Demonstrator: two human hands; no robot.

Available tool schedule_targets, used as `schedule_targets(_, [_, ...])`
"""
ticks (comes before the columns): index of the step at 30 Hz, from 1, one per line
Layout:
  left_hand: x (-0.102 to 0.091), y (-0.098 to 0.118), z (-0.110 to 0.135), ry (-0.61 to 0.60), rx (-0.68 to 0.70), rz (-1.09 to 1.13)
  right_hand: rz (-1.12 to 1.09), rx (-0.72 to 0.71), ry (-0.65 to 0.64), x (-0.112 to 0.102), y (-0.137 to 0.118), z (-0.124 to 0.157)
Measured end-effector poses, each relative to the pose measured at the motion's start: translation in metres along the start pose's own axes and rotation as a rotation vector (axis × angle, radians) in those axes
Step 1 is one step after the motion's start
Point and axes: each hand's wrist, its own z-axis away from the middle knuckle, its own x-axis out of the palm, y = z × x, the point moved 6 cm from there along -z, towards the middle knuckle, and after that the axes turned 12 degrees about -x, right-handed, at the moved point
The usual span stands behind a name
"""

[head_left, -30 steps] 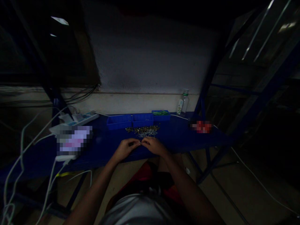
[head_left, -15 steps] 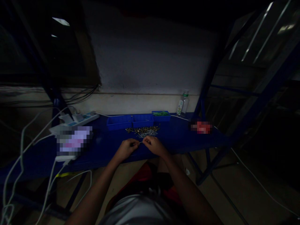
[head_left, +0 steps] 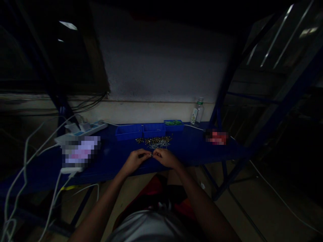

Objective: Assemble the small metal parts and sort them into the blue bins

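Note:
My left hand (head_left: 136,160) and my right hand (head_left: 165,157) meet above the front of the blue table, fingers pinched together. Between the fingertips shows a small, thin silvery pin (head_left: 151,155), mostly covered by the fingers. Both hands appear to grip it, though the light is too dim for its exact kind. Just beyond my right hand lies a heap of thin silvery pins (head_left: 158,145). Behind that heap, a pile of small brass-coloured metal pieces (head_left: 156,140) spreads across the tabletop.
Along the back stand two blue bins (head_left: 128,135) and a smaller blue box (head_left: 173,128) with green contents. A clear bottle (head_left: 198,114) is at back right. On the left are a power strip (head_left: 93,127), white cables and a blurred-out object (head_left: 82,151). A red blurred item (head_left: 219,137) lies right.
My hands have drawn closer together, so less of the thin silvery pin shows between the fingertips. Bins and piles stay as they were; the view has shifted slightly.

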Motion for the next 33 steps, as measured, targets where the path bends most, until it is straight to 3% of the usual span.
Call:
schedule_targets(11, [0.002, -0.003, 0.000, -0.004, 0.039, -0.008, 0.124, -0.060, -0.042, 0.002, -0.008, 0.000])
schedule_targets(15, [0.002, -0.009, -0.003, 0.069, -0.010, -0.090, 0.073, 0.005, 0.048, -0.002, -0.005, 0.002])
schedule_targets(21, [0.011, -0.008, -0.006, 0.036, -0.017, -0.278, 0.053, 0.056, 0.120, -0.006, -0.004, 0.003])
schedule_targets(27, [0.010, -0.009, -0.005, 0.026, -0.024, -0.179, 0.032, 0.073, 0.134, -0.010, -0.006, 0.004])
schedule_targets(33, [0.003, -0.002, -0.001, 0.071, -0.010, -0.021, 0.013, 0.044, 0.053, -0.007, -0.007, 0.003])
